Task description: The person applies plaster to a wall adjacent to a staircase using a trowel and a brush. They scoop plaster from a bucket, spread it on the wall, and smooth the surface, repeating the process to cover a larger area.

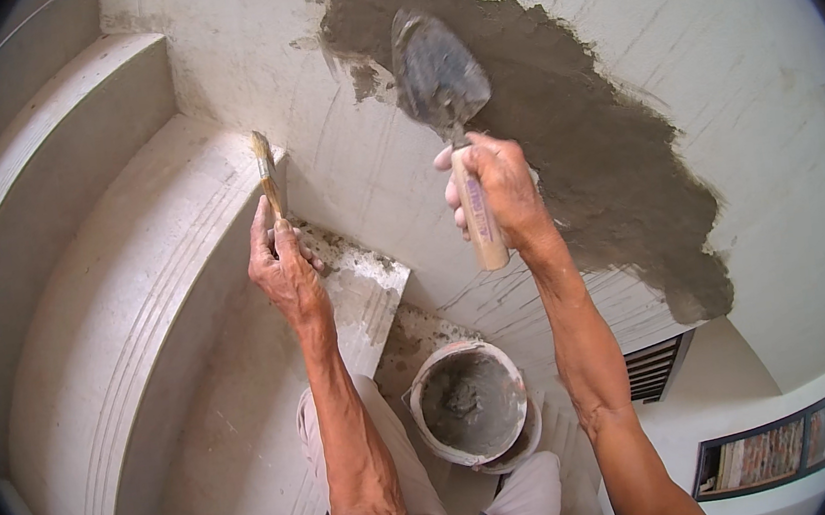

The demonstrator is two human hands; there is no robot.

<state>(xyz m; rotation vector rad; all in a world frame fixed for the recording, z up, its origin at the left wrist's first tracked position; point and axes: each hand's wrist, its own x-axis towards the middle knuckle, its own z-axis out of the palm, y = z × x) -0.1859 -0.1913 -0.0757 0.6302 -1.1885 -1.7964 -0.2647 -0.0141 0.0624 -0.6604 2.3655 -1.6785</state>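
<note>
My right hand (501, 191) is closed round the wooden handle of a trowel (441, 68). The trowel's grey-smeared metal blade points up in front of a broad patch of wet grey mortar (569, 120) on the pale wall; whether it touches the wall I cannot tell. Lower and to the left, my left hand (284, 261) grips a paintbrush (267, 172) by its handle, bristles upward, near the corner of a stair step. Between my forearms a bucket (430, 447) holds grey mortar (470, 404).
Curved pale stairs (127, 318) rise along the left. A mortar-splattered step end (366, 293) lies below my left hand. At the lower right are a dark slatted vent (657, 367) and a dark-framed window (755, 458). My legs (534, 501) flank the bucket.
</note>
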